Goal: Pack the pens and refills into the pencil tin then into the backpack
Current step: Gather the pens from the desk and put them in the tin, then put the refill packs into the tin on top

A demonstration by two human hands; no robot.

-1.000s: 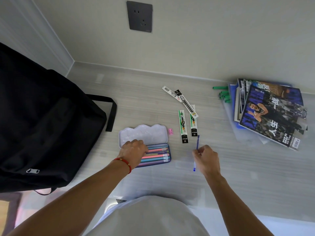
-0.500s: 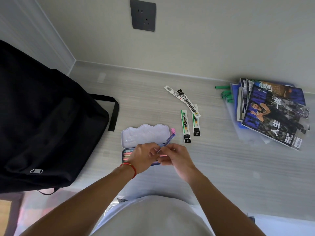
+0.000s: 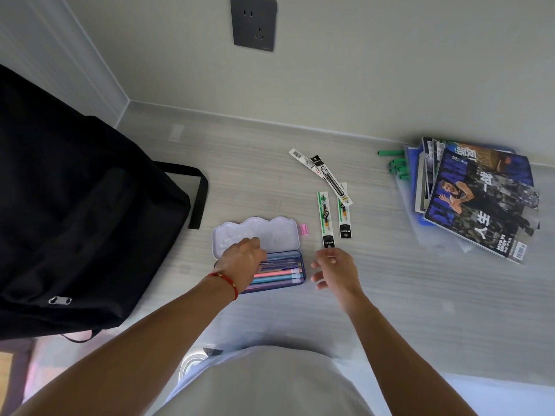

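An open pencil tin (image 3: 286, 235) lies on the pale table, its white lid flipped back. Several pastel pens (image 3: 277, 273) fill its blue tray. My left hand (image 3: 241, 261) rests on the left part of the tray, fingers over the pens; whether it grips one I cannot tell. My right hand (image 3: 336, 270) hovers just right of the tin, fingers spread and empty. Three packaged refills (image 3: 326, 216) lie beyond it, the nearest one's end right at my fingertips. The black backpack (image 3: 75, 217) stands at the left.
A small pink sharpener (image 3: 304, 230) sits beside the tin's lid. A stack of magazines (image 3: 477, 199) with green pens (image 3: 396, 166) beside it lies at the right. A wall with a dark socket (image 3: 253, 24) runs behind the table.
The blue pen that my right hand carried from the table has gone into the tin. My right hand has moved away to the right, empty, and my left hand stays on the tray.
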